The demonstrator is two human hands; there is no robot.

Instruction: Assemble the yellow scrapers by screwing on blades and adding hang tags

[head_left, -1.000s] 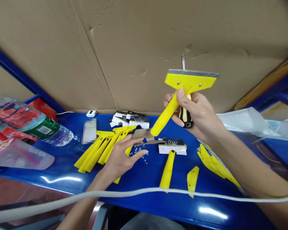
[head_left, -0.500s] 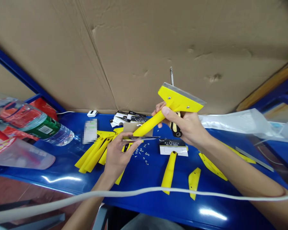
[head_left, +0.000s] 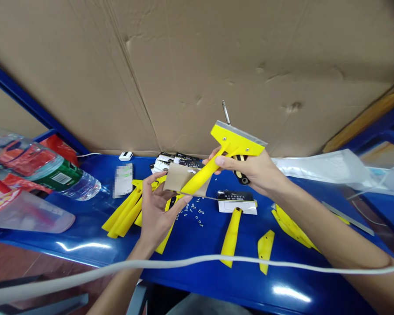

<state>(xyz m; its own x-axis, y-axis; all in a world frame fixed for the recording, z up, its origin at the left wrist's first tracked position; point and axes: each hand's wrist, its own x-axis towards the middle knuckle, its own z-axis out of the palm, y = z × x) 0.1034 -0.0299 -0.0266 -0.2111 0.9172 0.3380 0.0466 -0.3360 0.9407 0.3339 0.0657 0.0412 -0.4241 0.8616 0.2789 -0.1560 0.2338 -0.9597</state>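
In my right hand (head_left: 261, 173) is a yellow scraper (head_left: 237, 142) with a metal blade along its top edge and two screws in its head. The same hand also grips a screwdriver (head_left: 241, 177) with a black and yellow handle, its shaft pointing up behind the blade. My left hand (head_left: 157, 214) is closed on a brown cardboard packaging card (head_left: 177, 176) with a hang hole. The scraper's handle lies across the card, its lower end touching or passing through the card's lower edge; I cannot tell which.
Several yellow scraper handles (head_left: 123, 214) lie at left. Loose screws and nuts (head_left: 193, 208) are scattered mid-table. A carded handle (head_left: 230, 236), yellow plates (head_left: 265, 251) and a metal strip (head_left: 351, 218) lie rightward. A bottle (head_left: 65, 175) and cup (head_left: 29, 210) stand left. A white cable (head_left: 184, 264) crosses in front.
My right hand has brought the scraper and screwdriver left and slightly down. The card in my left hand has turned from nearly edge-on to show its brown face behind the handle.
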